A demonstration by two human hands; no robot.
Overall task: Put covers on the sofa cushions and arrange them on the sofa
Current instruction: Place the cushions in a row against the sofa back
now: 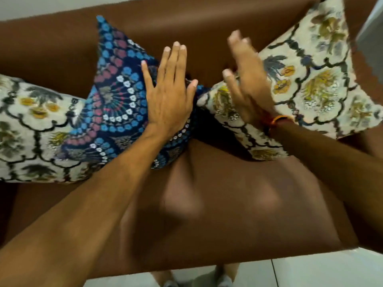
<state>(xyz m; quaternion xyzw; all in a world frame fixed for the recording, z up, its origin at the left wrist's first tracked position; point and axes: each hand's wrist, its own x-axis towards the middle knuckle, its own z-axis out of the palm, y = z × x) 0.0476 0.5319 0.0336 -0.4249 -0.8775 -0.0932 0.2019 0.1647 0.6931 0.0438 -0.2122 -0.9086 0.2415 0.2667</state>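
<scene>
A brown sofa (pixel 228 204) fills most of the view, seen from above by a person standing at its front edge, with pale floor tiles (pixel 310 270) showing below the seat. Three covered cushions lean along the back of the seat. The left hand (pixel 170 94) lies flat and open, fingers straight and spread, pressing on the right edge of a blue patterned cushion (pixel 116 96) that stands on one corner, tilted, under and to the left of that hand. Further left of it, partly tucked behind the blue one, lies a cream floral cushion (pixel 27 129). The right hand (pixel 246 83) is also open, fingers extended, and blurred; it sits over the left edge of a second cream floral cushion (pixel 306 85), which stretches away to the right of that hand into the sofa's corner. Whether the palm touches the fabric cannot be told. An orange band (pixel 278 119) circles the right wrist. Between the two hands, the inner corners of the blue cushion and the right-hand cream cushion meet. Neither hand grips anything.
</scene>
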